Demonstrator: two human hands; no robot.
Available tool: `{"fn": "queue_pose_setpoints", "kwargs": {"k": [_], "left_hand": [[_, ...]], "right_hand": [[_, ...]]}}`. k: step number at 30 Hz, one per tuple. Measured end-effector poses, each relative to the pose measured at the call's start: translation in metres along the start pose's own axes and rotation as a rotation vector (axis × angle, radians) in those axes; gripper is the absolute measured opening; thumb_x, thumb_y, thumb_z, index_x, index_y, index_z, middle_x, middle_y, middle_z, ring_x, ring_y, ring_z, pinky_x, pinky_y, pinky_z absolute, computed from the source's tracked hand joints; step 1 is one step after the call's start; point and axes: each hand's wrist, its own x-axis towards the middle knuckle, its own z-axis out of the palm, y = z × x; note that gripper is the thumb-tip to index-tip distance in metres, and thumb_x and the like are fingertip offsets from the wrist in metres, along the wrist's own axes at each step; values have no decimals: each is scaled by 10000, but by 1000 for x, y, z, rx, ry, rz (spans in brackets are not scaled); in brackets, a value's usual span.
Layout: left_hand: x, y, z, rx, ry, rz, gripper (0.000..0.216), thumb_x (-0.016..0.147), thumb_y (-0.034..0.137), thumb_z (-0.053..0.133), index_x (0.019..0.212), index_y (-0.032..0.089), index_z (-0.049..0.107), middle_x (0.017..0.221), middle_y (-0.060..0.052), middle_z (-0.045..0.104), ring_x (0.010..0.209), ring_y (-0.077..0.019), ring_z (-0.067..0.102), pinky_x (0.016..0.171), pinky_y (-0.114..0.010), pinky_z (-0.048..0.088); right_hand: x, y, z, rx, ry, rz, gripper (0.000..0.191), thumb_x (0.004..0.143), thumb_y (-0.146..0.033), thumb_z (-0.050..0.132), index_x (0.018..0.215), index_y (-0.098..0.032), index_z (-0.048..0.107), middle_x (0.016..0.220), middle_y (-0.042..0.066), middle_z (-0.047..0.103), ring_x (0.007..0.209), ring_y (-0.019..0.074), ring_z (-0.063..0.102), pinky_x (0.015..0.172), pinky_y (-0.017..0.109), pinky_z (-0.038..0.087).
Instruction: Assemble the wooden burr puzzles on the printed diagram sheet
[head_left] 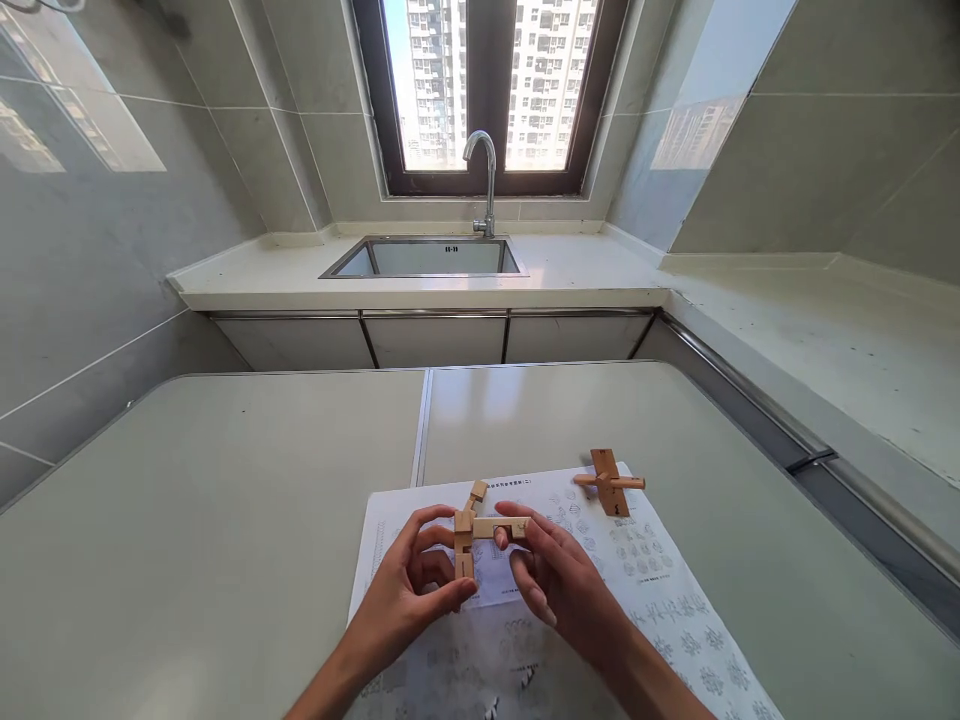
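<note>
My left hand (426, 565) is closed around a notched wooden puzzle piece (464, 566), thumb at its lower end and fingers along its left side. My right hand (559, 570) pinches the far end of a second light wooden puzzle piece (489, 527), which lies crosswise and meets the first piece at its left end. A fingertip shows through the notch of this crosswise piece. Beyond the left fingers a small wooden block end (478, 491) sticks up at an angle; whether it is joined to the held pieces I cannot tell.
Printed sheets (660, 600) with line diagrams lie under my hands on the pale table (225, 520). At their upper right edge rests a brown wooden piece with a round dowel (613, 483) through it. Farther off are a counter (585, 262), a sink (352, 262) and a tap (490, 185).
</note>
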Motion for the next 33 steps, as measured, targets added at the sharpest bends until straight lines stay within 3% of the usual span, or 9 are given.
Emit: {"fn": "queue_pose_setpoints", "kwargs": {"k": [8, 16, 21, 25, 30, 33], "left_hand": [[-1, -1, 2, 19, 10, 12, 655, 854, 423, 859, 1345, 289, 447, 1042, -25, 680, 706, -123, 599, 659, -278, 504], [-6, 3, 8, 99, -48, 29, 620, 862, 351, 851, 1358, 298, 483, 1013, -18, 682, 878, -187, 660, 823, -331, 514], [-8, 3, 6, 123, -51, 34, 653, 850, 395, 862, 1374, 299, 484, 998, -24, 691, 888, -197, 663, 824, -321, 512], [-9, 4, 5, 129, -61, 23, 676, 871, 409, 844, 1407, 301, 447, 1084, -64, 722, 988, -241, 683, 848, -340, 509], [-9, 3, 7, 139, -46, 23, 692, 863, 412, 851, 1408, 307, 437, 1068, -56, 710, 1037, -261, 681, 877, -361, 501], [-9, 3, 8, 146, -43, 28, 694, 853, 399, 860, 1399, 306, 441, 1049, -49, 710, 1015, -254, 684, 871, -357, 500]], "right_hand": [[-2, 2, 2, -10, -33, 3, 391, 931, -539, 771, 1140, -210, 753, 941, 36, 678, 453, 26, 414, 388, 167, 338], [-5, 11, 5, -119, -159, 2, 413, 969, -563, 712, 1199, -220, 722, 950, 54, 702, 524, 73, 549, 476, 208, 419], [-4, 12, 2, -321, -93, -33, 483, 980, -611, 666, 1251, -211, 686, 700, -12, 665, 415, 74, 505, 454, 218, 404], [-4, 11, 4, -464, -60, -99, 443, 973, -598, 678, 1207, -223, 698, 788, -1, 665, 481, 90, 550, 503, 247, 456], [-4, 14, 4, -554, -15, -175, 430, 1024, -593, 595, 1163, -203, 711, 575, -54, 538, 495, 119, 510, 563, 274, 452], [-5, 17, 4, -621, 16, -216, 391, 1023, -567, 608, 1135, -208, 717, 657, -18, 593, 554, 133, 533, 581, 279, 463]]}}
